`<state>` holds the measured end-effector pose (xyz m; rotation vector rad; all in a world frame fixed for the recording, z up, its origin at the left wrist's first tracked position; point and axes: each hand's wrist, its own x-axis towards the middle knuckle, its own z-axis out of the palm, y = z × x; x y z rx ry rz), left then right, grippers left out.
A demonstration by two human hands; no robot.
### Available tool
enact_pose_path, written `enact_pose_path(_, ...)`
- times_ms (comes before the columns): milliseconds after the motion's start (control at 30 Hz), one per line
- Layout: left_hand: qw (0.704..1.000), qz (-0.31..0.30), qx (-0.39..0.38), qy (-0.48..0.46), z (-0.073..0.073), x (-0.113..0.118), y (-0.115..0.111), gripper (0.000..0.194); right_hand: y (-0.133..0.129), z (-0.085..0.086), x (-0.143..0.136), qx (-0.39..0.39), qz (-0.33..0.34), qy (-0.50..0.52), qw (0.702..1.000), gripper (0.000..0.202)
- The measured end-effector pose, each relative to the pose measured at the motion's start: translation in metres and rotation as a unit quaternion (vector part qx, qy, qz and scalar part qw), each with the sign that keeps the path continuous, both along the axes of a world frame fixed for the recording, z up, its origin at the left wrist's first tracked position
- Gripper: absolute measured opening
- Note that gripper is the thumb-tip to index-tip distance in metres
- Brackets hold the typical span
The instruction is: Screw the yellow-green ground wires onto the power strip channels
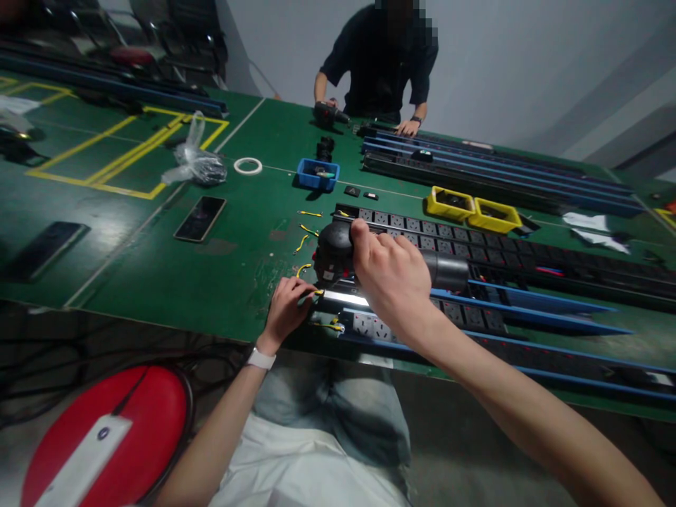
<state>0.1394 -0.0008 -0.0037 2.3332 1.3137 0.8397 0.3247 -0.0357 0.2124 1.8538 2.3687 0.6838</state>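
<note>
My right hand [393, 271] is wrapped round a black power tool [446, 271], which lies over the dark socket strips near the table's front edge. The tool's tip is hidden. My left hand [288, 306] pinches a short yellow wire [319, 292] at the left end of a strip, just left of the tool. Below it, another yellow wire [332, 326] sits at the end of the nearest socket strip [372, 326]. More yellow wires [310, 213] lie loose on the green table [237, 246] behind my left hand.
Across the table a person [385, 63] holds a black drill [330, 114]. Beyond the strips are a blue bin [317, 174] and yellow bins [450, 204]. Phones [200, 219], a tape roll [248, 166] and a plastic bag [198, 165] lie left. A red stool [153, 422] stands below.
</note>
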Motion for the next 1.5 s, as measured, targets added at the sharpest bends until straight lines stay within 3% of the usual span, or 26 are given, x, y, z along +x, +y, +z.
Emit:
enact_pose_path(233, 1.000, 0.003, 0.002, 0.003, -0.001, 0.001, 0.000, 0.018, 0.006, 0.015, 0.010, -0.076, 0.126, 0.051, 0.988, 0.056)
enact_pose_path(567, 1.000, -0.001, -0.001, 0.001, 0.000, 0.000, 0.001, 0.018, 0.010, 0.015, 0.015, -0.084, 0.104, 0.101, 0.986, 0.069)
enact_pose_path(800, 1.000, 0.000, -0.003, -0.001, 0.000, 0.001, 0.000, 0.019, 0.014, 0.023, 0.009, -0.122, 0.064, 0.040, 0.990, 0.067)
enact_pose_path(1133, 1.000, -0.002, -0.004, -0.010, -0.001, 0.000, 0.002, 0.019, 0.027, 0.029, 0.021, -0.164, 0.127, 0.037, 0.978, 0.066)
enact_pose_path(1300, 1.000, 0.004, -0.005, -0.012, -0.002, 0.001, 0.002, 0.018, 0.027, 0.029, 0.023, -0.149, 0.077, 0.000, 0.986, 0.066)
enact_pose_path(1500, 1.000, -0.002, -0.001, -0.005, 0.000, 0.000, 0.002, 0.019, 0.019, 0.017, 0.021, -0.100, 0.084, -0.042, 0.990, 0.067)
